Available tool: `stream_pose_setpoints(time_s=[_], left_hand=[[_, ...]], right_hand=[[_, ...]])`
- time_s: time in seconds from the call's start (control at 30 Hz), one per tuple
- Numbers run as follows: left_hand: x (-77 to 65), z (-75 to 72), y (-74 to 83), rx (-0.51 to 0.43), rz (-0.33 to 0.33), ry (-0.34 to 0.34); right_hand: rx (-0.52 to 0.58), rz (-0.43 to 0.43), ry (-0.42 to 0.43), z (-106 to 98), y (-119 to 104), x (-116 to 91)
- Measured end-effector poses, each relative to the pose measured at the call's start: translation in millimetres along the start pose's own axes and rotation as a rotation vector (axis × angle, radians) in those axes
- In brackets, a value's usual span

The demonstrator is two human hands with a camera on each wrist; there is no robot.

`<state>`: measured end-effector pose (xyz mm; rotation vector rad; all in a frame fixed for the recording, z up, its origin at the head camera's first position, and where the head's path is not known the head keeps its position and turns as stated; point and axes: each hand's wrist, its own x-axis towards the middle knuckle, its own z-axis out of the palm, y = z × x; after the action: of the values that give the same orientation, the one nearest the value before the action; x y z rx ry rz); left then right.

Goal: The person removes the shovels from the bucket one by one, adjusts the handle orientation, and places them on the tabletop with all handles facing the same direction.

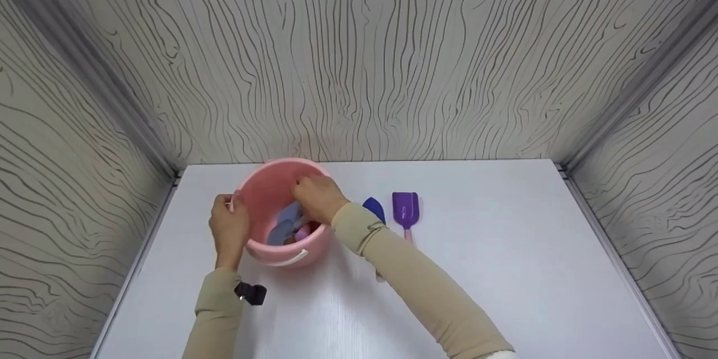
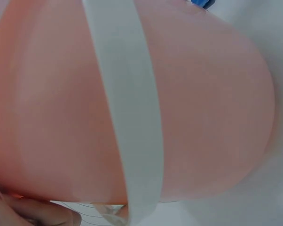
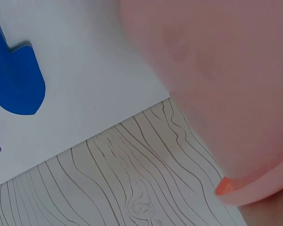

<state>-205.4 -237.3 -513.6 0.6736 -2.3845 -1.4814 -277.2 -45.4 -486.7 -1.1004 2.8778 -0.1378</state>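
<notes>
A pink bucket (image 1: 266, 188) with a white handle (image 2: 132, 103) stands at the back left of the white table, leaning slightly toward the viewer. My left hand (image 1: 229, 230) grips its rim on the left side, thumb and fingers either side of the edge. Over the right rim reaches my right hand (image 1: 321, 197), its fingers curled inside the bucket; I cannot tell what they hold. Below it lie grey-blue pieces (image 1: 280, 233) and a pink-purple piece (image 1: 303, 233), partly covered by the hand. In the right wrist view, the bucket's wall (image 3: 226, 94) hides most of that hand.
Right of the bucket, a blue toy shovel (image 3: 19, 80) lies on the table (image 1: 505, 247), partly behind my right sleeve in the head view. Beside it is a purple toy shovel (image 1: 405, 209) with a pink handle. Wood-patterned walls (image 1: 359, 67) border the table's back and sides.
</notes>
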Motion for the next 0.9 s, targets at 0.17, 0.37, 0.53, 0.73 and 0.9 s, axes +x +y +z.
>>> stream_pose_setpoints(time_s=[0.17,0.37,0.53,0.73,0.9], left_hand=[[0.0,-0.1,1.5,0.008,0.013,0.015],[-1.4,2.1,2.1,0.010,0.006,0.018],[-3.5,4.3,-0.5,-0.001,0.005,0.016],[-3.6,7.8,-1.1,-0.014,0.016,0.024],[-3.4,11.7,0.0,-0.006,0.012,0.035]], right_hand=[[-0.210,-0.024,0.004,5.4,-4.9,9.2],[-0.417,-0.017,-0.028,12.5,-10.2,13.5],[-0.502,0.005,-0.036,18.7,-13.1,14.0],[-0.595,0.034,-0.037,22.0,-14.5,18.2],[-0.655,0.028,-0.097,23.3,-14.6,21.3]])
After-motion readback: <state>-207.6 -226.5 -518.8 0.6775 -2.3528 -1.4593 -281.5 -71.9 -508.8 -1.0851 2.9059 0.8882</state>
